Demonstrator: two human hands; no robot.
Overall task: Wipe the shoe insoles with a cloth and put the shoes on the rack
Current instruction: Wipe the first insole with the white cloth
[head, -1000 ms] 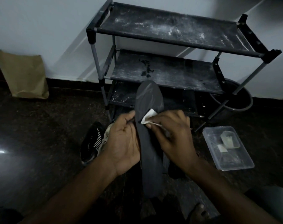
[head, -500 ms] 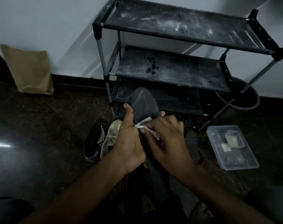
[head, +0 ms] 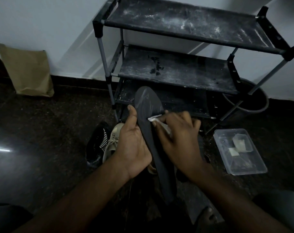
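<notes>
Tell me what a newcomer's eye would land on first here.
At centre, the left hand holds a long dark insole while the right hand pinches a small white cloth against it. Behind them stands a black shoe rack, its upper shelves streaked with white dust. A black shoe and a beige shoe lie on the floor left of the hands.

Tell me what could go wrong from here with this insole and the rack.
1. The right hand pinches only a small white cloth; it could slip and leave patches of the dark insole unwiped.
2. The left hand holds the insole mid-length; its free toe end may flex under pressure.
3. The shoe rack carries white dust, which may soil the beige sneaker once shelved.
</notes>
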